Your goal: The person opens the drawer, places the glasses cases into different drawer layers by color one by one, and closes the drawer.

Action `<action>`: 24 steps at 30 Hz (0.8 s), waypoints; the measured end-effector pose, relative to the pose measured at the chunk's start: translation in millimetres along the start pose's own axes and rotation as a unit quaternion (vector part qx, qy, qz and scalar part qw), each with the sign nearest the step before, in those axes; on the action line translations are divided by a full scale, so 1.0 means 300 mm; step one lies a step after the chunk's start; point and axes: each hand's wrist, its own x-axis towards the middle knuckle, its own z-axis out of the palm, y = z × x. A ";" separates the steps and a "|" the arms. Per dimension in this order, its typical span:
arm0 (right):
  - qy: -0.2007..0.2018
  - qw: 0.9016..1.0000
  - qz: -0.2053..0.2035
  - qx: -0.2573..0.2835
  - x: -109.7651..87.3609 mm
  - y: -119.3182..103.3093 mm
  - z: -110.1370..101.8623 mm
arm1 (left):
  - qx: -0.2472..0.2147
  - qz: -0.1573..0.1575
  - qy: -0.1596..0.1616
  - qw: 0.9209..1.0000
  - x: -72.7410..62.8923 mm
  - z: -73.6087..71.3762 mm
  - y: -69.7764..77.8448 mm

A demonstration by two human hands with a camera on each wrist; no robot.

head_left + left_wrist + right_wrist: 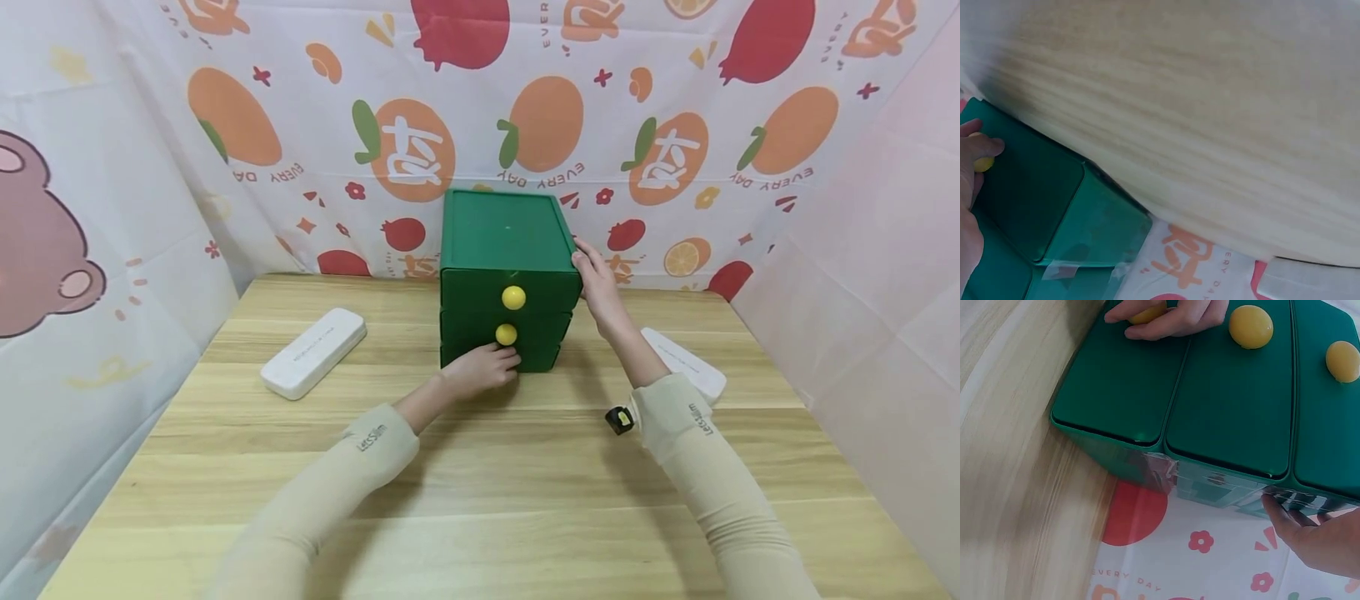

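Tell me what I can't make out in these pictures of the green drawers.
Head view: bottom yellow knob, hidden by the left hand.
Head view: right white case, partly hidden by the right sleeve.
Head view: print on the left white case, too small.
All views: drawer contents, hidden by the closed green fronts.
Left wrist view: left hand, partly cut off by the left edge.

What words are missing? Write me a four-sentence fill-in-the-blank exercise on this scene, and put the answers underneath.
The left hand grips the knob of the ____ drawer.
The right hand rests against the ____ side of the green drawer unit.
All three drawer knobs are ____ in colour.
On the table, the number of white cases is ____.
Missing words: bottom; right; yellow; two.
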 end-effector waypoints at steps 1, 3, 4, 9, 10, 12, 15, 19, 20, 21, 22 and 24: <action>0.000 1.000 0.000 0.001 0.009 0.013 -0.003 | -0.001 -0.002 0.002 1.000 0.001 0.003 0.000; 0.000 1.000 -0.001 0.000 0.020 0.029 -0.005 | -0.004 -0.007 0.006 1.000 0.001 0.009 0.001; 0.002 1.000 -0.002 -0.001 0.021 0.032 -0.005 | -0.005 -0.009 0.011 1.000 0.002 0.012 0.003; 0.007 1.000 -0.009 -0.006 0.020 0.038 -0.003 | -0.015 -0.018 0.026 0.999 0.002 0.017 0.013; 0.007 1.000 -0.011 -0.007 0.020 0.038 -0.003 | -0.017 -0.019 0.026 0.999 0.003 0.016 0.014; 0.008 1.000 -0.013 -0.005 0.018 0.037 -0.004 | -0.018 -0.021 0.026 0.999 0.004 0.014 0.017; 0.006 1.000 -0.015 -0.004 0.018 0.037 -0.002 | -0.018 -0.024 0.030 0.999 0.003 0.013 0.024; 0.004 1.000 -0.013 -0.003 0.019 0.036 -0.003 | -0.019 -0.026 0.039 0.999 0.004 0.008 0.036; 0.003 1.000 -0.012 -0.003 0.019 0.036 -0.003 | -0.020 -0.027 0.039 0.999 0.005 0.005 0.039; 0.002 1.000 -0.011 -0.001 0.020 0.036 -0.004 | -0.019 -0.029 0.038 0.999 0.006 0.002 0.041; 0.000 1.000 -0.008 0.002 0.020 0.034 -0.004 | -0.020 -0.031 0.035 0.999 0.007 -0.001 0.044; -0.002 1.000 -0.006 0.007 0.017 0.029 -0.005 | -0.018 -0.035 0.028 0.999 0.010 -0.008 0.050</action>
